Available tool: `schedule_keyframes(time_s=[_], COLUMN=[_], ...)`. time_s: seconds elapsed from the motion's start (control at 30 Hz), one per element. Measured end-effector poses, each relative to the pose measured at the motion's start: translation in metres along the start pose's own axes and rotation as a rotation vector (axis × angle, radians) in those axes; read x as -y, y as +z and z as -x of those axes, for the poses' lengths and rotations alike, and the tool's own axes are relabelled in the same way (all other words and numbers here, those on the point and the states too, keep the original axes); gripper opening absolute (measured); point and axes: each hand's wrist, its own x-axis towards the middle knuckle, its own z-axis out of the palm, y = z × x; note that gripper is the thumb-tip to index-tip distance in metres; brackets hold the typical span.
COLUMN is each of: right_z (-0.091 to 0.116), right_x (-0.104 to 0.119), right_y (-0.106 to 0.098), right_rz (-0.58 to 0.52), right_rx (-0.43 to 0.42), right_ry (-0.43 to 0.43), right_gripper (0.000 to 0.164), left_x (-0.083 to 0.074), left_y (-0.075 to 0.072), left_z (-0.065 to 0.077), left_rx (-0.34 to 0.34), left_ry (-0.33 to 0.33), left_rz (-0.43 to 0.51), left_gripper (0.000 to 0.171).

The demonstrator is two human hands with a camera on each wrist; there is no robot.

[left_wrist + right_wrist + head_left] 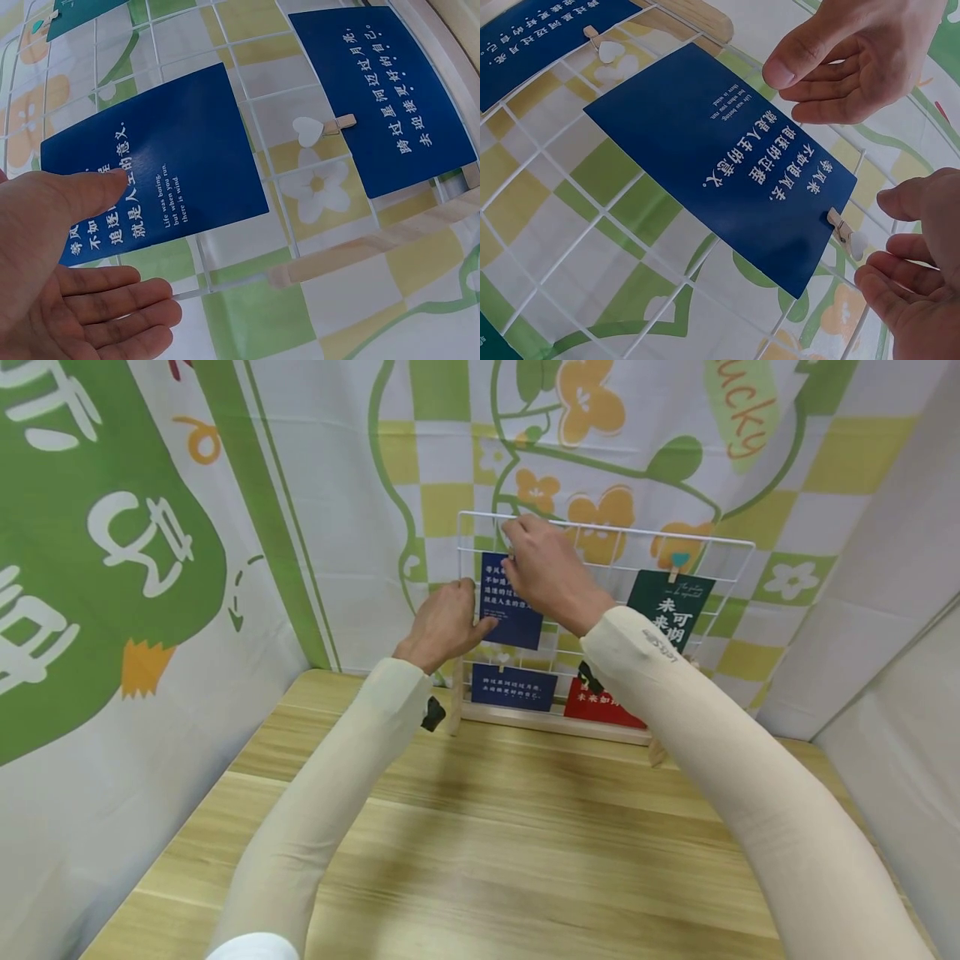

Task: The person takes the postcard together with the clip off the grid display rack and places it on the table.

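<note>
A dark blue card (pixel 517 631) with white writing hangs on a white wire grid rack (pixel 697 538). At its top edge is a small wooden clothespin (pixel 840 225) with a white heart. My right hand (pixel 555 568) is beside this clothespin, thumb and fingers apart around its heart end. My left hand (pixel 446 622) is at the card's left edge; in the left wrist view the thumb lies over the card (pixel 202 135) and the other fingers extend beside it. Whether the thumb touches the card, I cannot tell.
Lower on the rack hang another blue card (pixel 513 687) and a red card (pixel 600 708), partly behind the right sleeve. A green card (pixel 667 602) hangs at right. The rack's wooden base (pixel 555 723) stands on a wooden table (pixel 480 860), before a patterned cloth (pixel 442 510).
</note>
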Motion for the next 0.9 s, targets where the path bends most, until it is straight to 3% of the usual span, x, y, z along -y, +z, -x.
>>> schedule_keyframes(time_s=[0.9], right_z=[-0.0103], right_x=[0.0019], right_y=[-0.0001], right_rz=[0.040], right_rx=[0.142], right_ry=[0.029], right_gripper=[0.037], left_x=[-0.0056], left_y=[-0.0003], left_z=[-0.0069], left_rx=[0.023], left_ry=[0.007], left_rz=[-0.004], left_gripper=[0.051])
